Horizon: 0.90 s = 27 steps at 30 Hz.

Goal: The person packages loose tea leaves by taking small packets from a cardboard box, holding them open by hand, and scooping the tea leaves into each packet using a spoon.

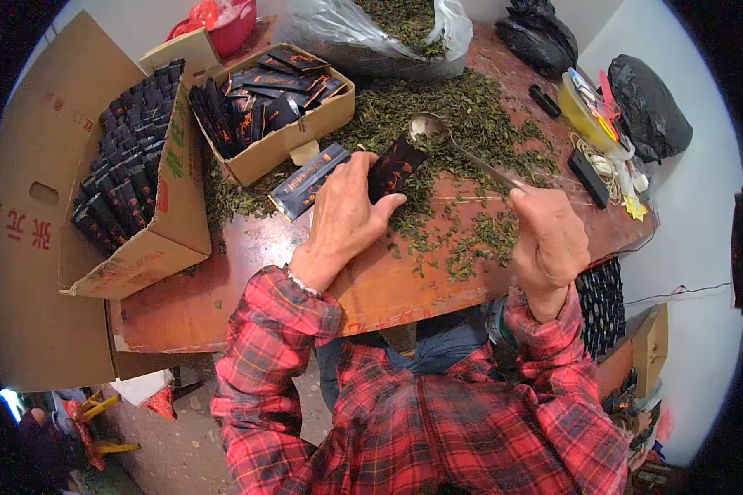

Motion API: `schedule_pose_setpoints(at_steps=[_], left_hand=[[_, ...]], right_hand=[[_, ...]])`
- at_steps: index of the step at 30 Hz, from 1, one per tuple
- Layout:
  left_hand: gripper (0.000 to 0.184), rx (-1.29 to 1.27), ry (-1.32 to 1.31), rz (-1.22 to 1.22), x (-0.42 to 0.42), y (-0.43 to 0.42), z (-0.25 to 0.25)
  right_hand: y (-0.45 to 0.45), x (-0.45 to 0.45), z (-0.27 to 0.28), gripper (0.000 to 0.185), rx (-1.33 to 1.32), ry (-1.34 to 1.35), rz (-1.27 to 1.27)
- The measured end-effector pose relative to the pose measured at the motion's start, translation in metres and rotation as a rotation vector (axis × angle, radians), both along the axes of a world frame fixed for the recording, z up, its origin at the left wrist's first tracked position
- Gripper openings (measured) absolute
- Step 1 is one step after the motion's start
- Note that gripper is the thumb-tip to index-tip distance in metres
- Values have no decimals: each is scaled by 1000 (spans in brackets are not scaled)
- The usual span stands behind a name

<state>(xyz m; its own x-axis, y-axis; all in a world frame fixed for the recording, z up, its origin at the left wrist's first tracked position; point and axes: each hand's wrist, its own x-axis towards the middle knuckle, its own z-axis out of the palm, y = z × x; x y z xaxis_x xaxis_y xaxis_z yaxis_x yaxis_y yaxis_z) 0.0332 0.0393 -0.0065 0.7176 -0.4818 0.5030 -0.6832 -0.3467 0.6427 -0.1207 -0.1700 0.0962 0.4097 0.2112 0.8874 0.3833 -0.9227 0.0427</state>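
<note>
Left grip (348,204) closed on the lower part of a black pouch (397,167), probably to steady it with its top toward the spoon (428,126). Right grip (551,239) clamped on the spoon's handle end; bowl is right by the pouch top, contact unclear. Pouch lies at the left grip's thumb side, pointing from the counter's (388,293) front edge toward loose leaves (487,103). Flat packets (308,183) just left of that grip, likely for quick reach.
</note>
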Motion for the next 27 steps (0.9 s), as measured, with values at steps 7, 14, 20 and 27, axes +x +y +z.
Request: schedule_pose_setpoints(at_steps=[7,14,20,27], left_hand=[[60,2,33,-12,0,0,1],[61,1,17,-8,1,0,1],[60,6,0,8,-1,1,3],[60,-1,8,0,-1,2,1]], right_hand=[[-2,-2,1,35,-12,39,-20],[-2,-2,3,39,5,1,-51],[-1,0,3,39,19,-18,-44],[-1,1,1,36,-9,-14,-52]])
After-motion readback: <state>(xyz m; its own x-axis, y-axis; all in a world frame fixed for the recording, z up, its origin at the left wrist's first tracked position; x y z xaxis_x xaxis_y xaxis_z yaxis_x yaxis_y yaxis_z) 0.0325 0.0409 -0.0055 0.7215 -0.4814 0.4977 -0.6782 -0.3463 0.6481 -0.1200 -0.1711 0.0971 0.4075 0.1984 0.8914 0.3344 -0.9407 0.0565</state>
